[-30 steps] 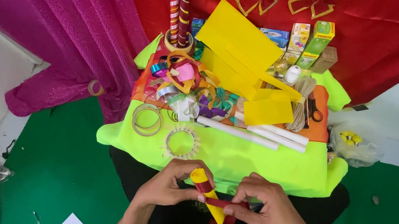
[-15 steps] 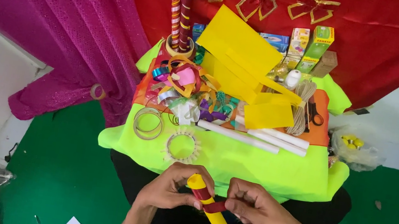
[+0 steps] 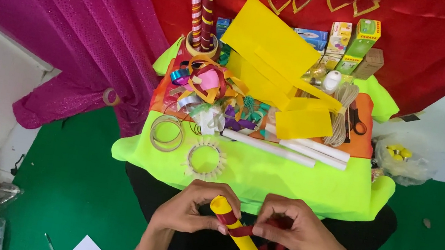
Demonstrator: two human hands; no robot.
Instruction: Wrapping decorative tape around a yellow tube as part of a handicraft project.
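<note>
My left hand (image 3: 187,212) was curled around the upper end of the yellow paper-covered stick (image 3: 242,240), fingers closed on it just below its rounded tip, and the stick slanted down toward my lap, in front of the table's near edge. My right hand (image 3: 297,234) was pinching the dark red ribbon (image 3: 241,229) where it crossed the stick, thumb and fingertips pressed together on the band. Doing this wrap well, I judged, meant keeping the ribbon taut and laid at a steady slant, each turn evenly spaced, while the left hand rolled the stick rather than letting it slip. The ribbon looked thin, flat and slightly glossy; its loose tail hung beside the lower end. The stick looked smooth, a rigid cylinder. On the lime-green table cover (image 3: 285,181) lay white paper tubes (image 3: 285,147), folded yellow paper sheets (image 3: 275,61), a clear tape ring (image 3: 167,132), a frilled ring (image 3: 204,159), a coil of twine (image 3: 344,112) and a tangle of coloured ribbon scraps (image 3: 210,90).
</note>
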